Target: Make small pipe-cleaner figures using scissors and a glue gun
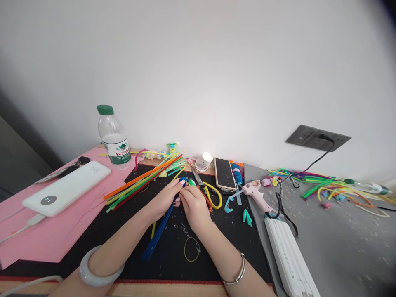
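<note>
My left hand (pixel 166 197) and my right hand (pixel 195 203) meet above the black mat (pixel 213 251), fingers pinched together. Between their fingertips pokes a small dark blue fuzzy piece (pixel 183 180), seemingly pipe cleaner; most of it is hidden by the fingers. Below my left hand lies a bundle of blue pipe cleaners (pixel 157 237), its upper end covered by the hand. Just beyond my right hand are scissors (pixel 198 177) with orange-red handles and a bent yellow pipe cleaner (pixel 216 194). A thin rubber band (pixel 192 249) lies near my right forearm.
Pipe cleaners of several colours (pixel 142 181) fan out at left. Behind stand a water bottle (pixel 116 144) and a white cup (pixel 204 161). A phone (pixel 225 173) leans at the back. A glue gun (pixel 256 197) and white power strip (pixel 289 255) lie right; a power bank (pixel 66 187) lies left.
</note>
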{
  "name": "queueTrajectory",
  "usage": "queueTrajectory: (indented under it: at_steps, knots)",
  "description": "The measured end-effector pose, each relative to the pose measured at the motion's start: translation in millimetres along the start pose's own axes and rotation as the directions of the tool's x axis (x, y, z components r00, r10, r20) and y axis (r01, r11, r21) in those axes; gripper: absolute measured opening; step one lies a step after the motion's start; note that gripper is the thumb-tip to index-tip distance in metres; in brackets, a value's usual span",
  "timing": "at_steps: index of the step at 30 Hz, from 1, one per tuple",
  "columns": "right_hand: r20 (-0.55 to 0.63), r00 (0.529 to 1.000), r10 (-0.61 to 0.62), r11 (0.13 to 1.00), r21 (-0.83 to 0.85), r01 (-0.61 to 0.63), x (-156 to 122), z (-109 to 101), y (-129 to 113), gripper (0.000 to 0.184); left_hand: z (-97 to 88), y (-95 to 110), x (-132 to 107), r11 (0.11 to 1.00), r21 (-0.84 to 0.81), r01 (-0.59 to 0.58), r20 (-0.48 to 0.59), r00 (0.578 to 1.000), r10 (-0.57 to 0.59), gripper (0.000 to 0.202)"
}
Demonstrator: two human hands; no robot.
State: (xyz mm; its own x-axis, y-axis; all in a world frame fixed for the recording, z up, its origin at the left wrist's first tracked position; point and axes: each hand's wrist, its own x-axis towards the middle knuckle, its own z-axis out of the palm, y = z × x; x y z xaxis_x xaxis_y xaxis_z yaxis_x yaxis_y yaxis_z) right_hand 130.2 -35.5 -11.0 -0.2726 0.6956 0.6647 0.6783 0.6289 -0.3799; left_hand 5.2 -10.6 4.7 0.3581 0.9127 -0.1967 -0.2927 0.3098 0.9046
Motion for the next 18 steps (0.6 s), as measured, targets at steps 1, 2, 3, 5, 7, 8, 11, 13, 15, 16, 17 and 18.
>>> queueTrajectory:
  at_steps: [1, 2, 3, 5, 7, 8, 11, 13, 15, 16, 17, 18]
  knots:
    - [-0.002, 1.000, 0.004, 1.000, 0.010, -0.004, 0, 0, 0, 0.026, 0.5, 0, 0, 1.000, 0.015, -0.009, 0.002, 1.000, 0.009, 0.039]
    - [-0.005, 1.000, 0.008, 1.000, 0.020, -0.008, 0, 0, 1, 0.025, 1.0, 0, 0, 0.999, 0.031, -0.015, 0.004, 1.000, 0.015, 0.039]
    - [-0.008, 1.000, 0.012, 0.999, 0.030, -0.012, 0, 0, 1, 0.025, 1.4, 0, 0, 0.999, 0.047, -0.022, 0.007, 1.000, 0.022, 0.039]
    - [-0.017, 1.000, 0.025, 0.998, 0.051, -0.024, -1, 0, 3, 0.022, 1.7, -1, 0, 0.996, 0.080, -0.040, 0.022, 0.999, 0.039, 0.038]
    - [-0.028, 0.998, 0.059, 0.996, 0.071, -0.057, -2, 1, 4, 0.019, 1.2, -2, 0, 0.992, 0.113, -0.061, 0.039, 0.998, 0.057, 0.037]
    - [-0.034, 0.996, 0.080, 0.994, 0.081, -0.077, -2, 1, 4, 0.017, 0.7, -3, 0, 0.989, 0.129, -0.069, 0.044, 0.997, 0.064, 0.037]
    - [-0.037, 0.988, 0.151, 0.983, 0.113, -0.146, -2, 2, 5, 0.015, -0.7, -5, 2, 0.983, 0.160, -0.087, 0.051, 0.995, 0.080, 0.037]
    - [-0.030, 0.981, 0.190, 0.974, 0.133, -0.184, -1, 1, 5, 0.012, -1.7, -6, 4, 0.979, 0.178, -0.100, 0.051, 0.994, 0.092, 0.037]
    - [-0.016, 0.975, 0.223, 0.964, 0.152, -0.218, 0, 0, 5, 0.008, -3.2, -7, 6, 0.971, 0.207, -0.117, 0.030, 0.993, 0.113, 0.037]
    - [-0.008, 0.971, 0.238, 0.958, 0.167, -0.233, 0, -1, 4, 0.006, -4.2, -7, 7, 0.965, 0.228, -0.129, 0.010, 0.991, 0.130, 0.037]
    - [0.001, 0.968, 0.251, 0.951, 0.189, -0.246, 1, -2, 4, 0.007, -5.2, -7, 9, 0.958, 0.249, -0.142, -0.011, 0.989, 0.149, 0.037]
    - [0.010, 0.965, 0.262, 0.942, 0.217, -0.258, 2, -3, 4, 0.009, -6.3, -6, 10, 0.951, 0.267, -0.154, -0.031, 0.985, 0.169, 0.037]
